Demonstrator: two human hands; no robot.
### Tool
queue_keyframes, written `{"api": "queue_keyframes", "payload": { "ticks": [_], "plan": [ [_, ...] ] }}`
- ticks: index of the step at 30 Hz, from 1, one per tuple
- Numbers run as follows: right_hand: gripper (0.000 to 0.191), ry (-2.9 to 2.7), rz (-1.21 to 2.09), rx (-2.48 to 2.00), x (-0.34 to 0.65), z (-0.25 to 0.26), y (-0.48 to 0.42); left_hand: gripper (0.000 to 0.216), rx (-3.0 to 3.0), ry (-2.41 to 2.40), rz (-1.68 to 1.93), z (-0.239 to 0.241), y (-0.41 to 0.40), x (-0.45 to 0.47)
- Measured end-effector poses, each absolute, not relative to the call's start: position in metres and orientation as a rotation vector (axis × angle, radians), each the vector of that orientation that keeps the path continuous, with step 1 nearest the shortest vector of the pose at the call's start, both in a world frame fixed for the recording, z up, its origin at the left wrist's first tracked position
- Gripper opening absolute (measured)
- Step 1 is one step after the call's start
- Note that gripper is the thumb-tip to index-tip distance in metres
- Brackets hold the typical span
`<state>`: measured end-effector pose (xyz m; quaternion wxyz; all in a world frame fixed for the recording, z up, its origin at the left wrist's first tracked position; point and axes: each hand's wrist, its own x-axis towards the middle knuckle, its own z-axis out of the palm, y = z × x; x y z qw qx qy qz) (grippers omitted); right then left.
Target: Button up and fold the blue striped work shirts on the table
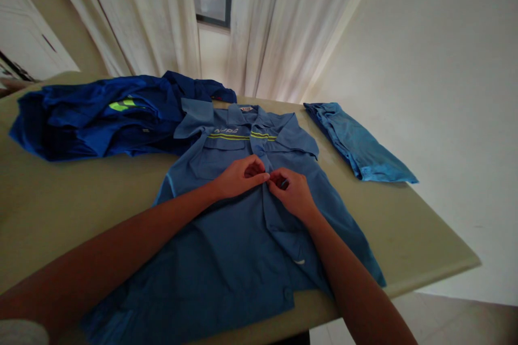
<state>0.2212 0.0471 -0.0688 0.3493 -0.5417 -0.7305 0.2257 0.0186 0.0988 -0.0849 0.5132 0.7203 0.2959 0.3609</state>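
Note:
A blue short-sleeved work shirt lies face up, its collar toward the far side and its hem near me. Yellow stripes and pale lettering cross its chest. My left hand pinches the front placket around mid-chest, thumb and fingers pressed together. Right against it, my right hand grips the placket's other side with curled fingers. The fingertips of both hands meet there and hide whatever button or hole is between them. Below the hands the front edges hang apart, and a button shows near the hem.
The shirt lies on a pale table, whose right corner juts out near the white wall. Darker blue garments with a neon patch are heaped at the left. A folded light-blue garment lies at the right edge. Curtains hang behind.

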Motion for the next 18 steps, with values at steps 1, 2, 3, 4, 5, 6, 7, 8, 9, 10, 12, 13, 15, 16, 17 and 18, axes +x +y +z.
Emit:
{"api": "queue_keyframes", "payload": {
  "ticks": [1, 2, 3, 4, 5, 6, 7, 8, 9, 10, 12, 13, 15, 16, 17, 18],
  "plan": [
    [0.005, -1.911, 0.545, -1.410, 0.221, -0.068, 0.046, 0.027, 1.705, 0.718, 0.860, -0.086, 0.100, 0.019],
    [0.004, -1.925, 0.507, -1.416, 0.221, -0.067, 0.046, 0.029, 1.694, 0.727, 0.856, -0.087, 0.101, 0.020],
    [0.003, -1.937, 0.476, -1.420, 0.220, -0.067, 0.046, 0.030, 1.698, 0.733, 0.852, -0.089, 0.102, 0.020],
    [0.003, -1.949, 0.452, -1.422, 0.220, -0.066, 0.045, 0.029, 1.708, 0.735, 0.848, -0.091, 0.104, 0.020],
    [0.004, -1.959, 0.435, -1.422, 0.221, -0.065, 0.045, 0.028, 1.713, 0.731, 0.840, -0.092, 0.105, 0.020],
    [0.004, -1.965, 0.423, -1.419, 0.221, -0.065, 0.045, 0.028, 1.708, 0.721, 0.829, -0.093, 0.107, 0.020],
    [0.004, -1.970, 0.419, -1.416, 0.221, -0.064, 0.045, 0.029, 1.693, 0.707, 0.816, -0.094, 0.108, 0.020],
    [0.004, -1.969, 0.417, -1.416, 0.221, -0.064, 0.045, 0.029, 1.674, 0.693, 0.805, -0.094, 0.109, 0.020],
    [0.004, -1.969, 0.422, -1.417, 0.221, -0.064, 0.045, 0.030, 1.657, 0.683, 0.796, -0.094, 0.110, 0.019],
    [0.004, -1.970, 0.431, -1.418, 0.221, -0.063, 0.045, 0.030, 1.647, 0.679, 0.792, -0.094, 0.110, 0.019],
    [0.005, -1.979, 0.453, -1.416, 0.221, -0.063, 0.045, 0.029, 1.639, 0.680, 0.787, -0.093, 0.111, 0.019],
    [0.006, -1.987, 0.459, -1.413, 0.221, -0.063, 0.045, 0.029, 1.634, 0.683, 0.786, -0.093, 0.111, 0.019],
    [0.008, -2.007, 0.446, -1.400, 0.220, -0.062, 0.044, 0.030, 1.607, 0.685, 0.783, -0.092, 0.111, 0.019],
    [0.009, -2.015, 0.424, -1.392, 0.220, -0.062, 0.043, 0.031, 1.581, 0.685, 0.787, -0.091, 0.111, 0.019],
    [0.010, -2.021, 0.396, -1.383, 0.219, -0.061, 0.043, 0.033, 1.547, 0.685, 0.795, -0.091, 0.112, 0.019],
    [0.011, -2.027, 0.369, -1.373, 0.219, -0.061, 0.042, 0.034, 1.505, 0.685, 0.805, -0.091, 0.112, 0.019]
  ]
}}
